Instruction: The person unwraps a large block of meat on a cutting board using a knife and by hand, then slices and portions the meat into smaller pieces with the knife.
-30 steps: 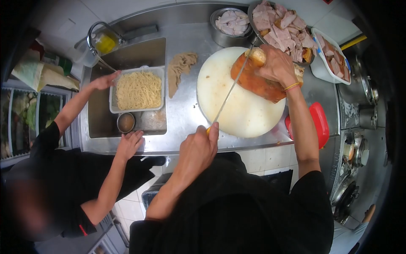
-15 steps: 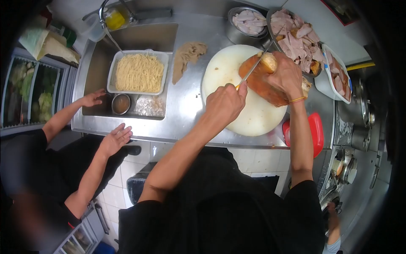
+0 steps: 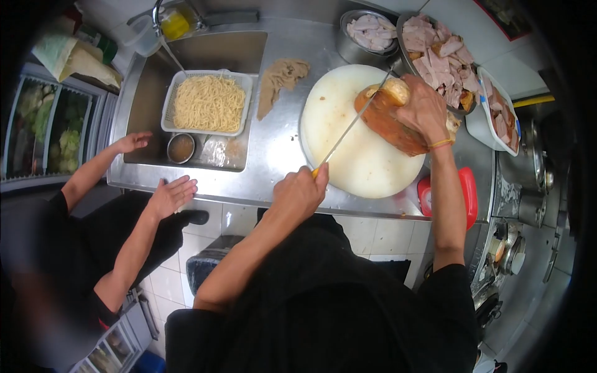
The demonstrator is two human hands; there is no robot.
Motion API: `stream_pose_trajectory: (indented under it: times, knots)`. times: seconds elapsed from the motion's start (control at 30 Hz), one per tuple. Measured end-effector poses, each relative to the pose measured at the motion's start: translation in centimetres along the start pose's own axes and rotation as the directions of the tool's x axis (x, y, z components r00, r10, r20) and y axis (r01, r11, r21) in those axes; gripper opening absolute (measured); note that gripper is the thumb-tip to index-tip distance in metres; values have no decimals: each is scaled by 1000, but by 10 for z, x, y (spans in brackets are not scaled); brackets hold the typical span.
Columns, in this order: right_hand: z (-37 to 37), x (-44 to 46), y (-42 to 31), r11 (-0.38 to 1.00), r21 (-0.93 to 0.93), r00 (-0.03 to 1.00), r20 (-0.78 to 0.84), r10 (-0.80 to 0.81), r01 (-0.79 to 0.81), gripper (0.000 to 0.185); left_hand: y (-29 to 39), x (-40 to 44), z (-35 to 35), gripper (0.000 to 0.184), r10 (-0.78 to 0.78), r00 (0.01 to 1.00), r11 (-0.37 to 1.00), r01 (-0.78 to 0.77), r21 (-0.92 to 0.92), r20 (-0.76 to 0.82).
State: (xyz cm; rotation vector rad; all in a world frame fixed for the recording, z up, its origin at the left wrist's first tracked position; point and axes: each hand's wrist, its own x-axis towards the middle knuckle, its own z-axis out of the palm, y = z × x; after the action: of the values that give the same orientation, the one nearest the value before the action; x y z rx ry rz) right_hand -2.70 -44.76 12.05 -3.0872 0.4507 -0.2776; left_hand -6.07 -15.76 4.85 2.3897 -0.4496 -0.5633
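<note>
In my left hand is the yellow handle of a long thin knife; the fingers are wrapped round it. Its blade slants up and right across a round white cutting board, the far part lying against the left end of a reddish-brown piece of cooked meat. My right hand grips the top of that meat and holds it against the board. The hand covers part of the meat, so its right end shows only partly.
Behind the board stand a metal pot of pale pieces and a large bowl of sliced meat. A white tub and a red container are at right. Noodles fill a basket in the sink; a co-worker's hands are beside it.
My left hand has drawn the knife back down and left, away from the meat, so more blade shows over the board. My right hand keeps its grip on the meat.
</note>
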Motion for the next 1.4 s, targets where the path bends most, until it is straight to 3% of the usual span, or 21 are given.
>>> stream_pose_trajectory:
  times: [0.2, 0.43, 0.5, 0.63, 0.83, 0.9, 1.0, 1.13, 1.23, 1.33, 1.4]
  knots:
    - [-1, 2, 2, 999, 42, 1000, 23, 7, -8, 53, -18, -26, -9, 52, 36, 999, 998, -36, 45, 1]
    - [0, -1, 4, 999, 46, 1000, -3, -13, 13, 55, 11, 35, -4, 57, 131, 988, 990, -134, 32, 83]
    - [0, -3, 3, 999, 48, 1000, -11, -19, 20, 55, 34, 53, -8, 62, 26, 992, 1000, -25, -8, 120]
    - [-5, -2, -7, 999, 22, 999, 30, 25, -26, 56, 44, 72, -2, 67, 2, 985, 1000, 1, -17, 174]
    - [-7, 2, -5, 999, 18, 997, 68, 48, -49, 51, -11, 26, 10, 64, 29, 989, 996, -40, 74, 143]
    - [-2, 2, 0, 1000, 24, 998, 58, 16, -18, 49, -14, 5, 3, 64, -58, 992, 991, 43, 129, 110]
    - [-9, 5, -4, 998, 5, 986, 154, 60, -62, 66, -5, 12, -3, 65, -65, 988, 993, 50, 108, 141]
    - [-6, 2, 0, 999, 54, 999, 41, -6, 3, 51, 6, 53, 16, 65, -85, 978, 996, 80, 31, 191]
    - [-3, 1, -1, 999, 31, 1000, 24, 18, -19, 54, 5, 64, 32, 65, -68, 993, 997, 65, 35, 98]
    - [-3, 3, -1, 997, -2, 995, 59, 74, -74, 58, -2, 52, 22, 62, -67, 971, 994, 45, 97, 230]
    - [0, 5, 4, 997, -8, 994, 76, 80, -80, 61, -28, 21, 32, 59, 119, 969, 954, -172, 246, 215]
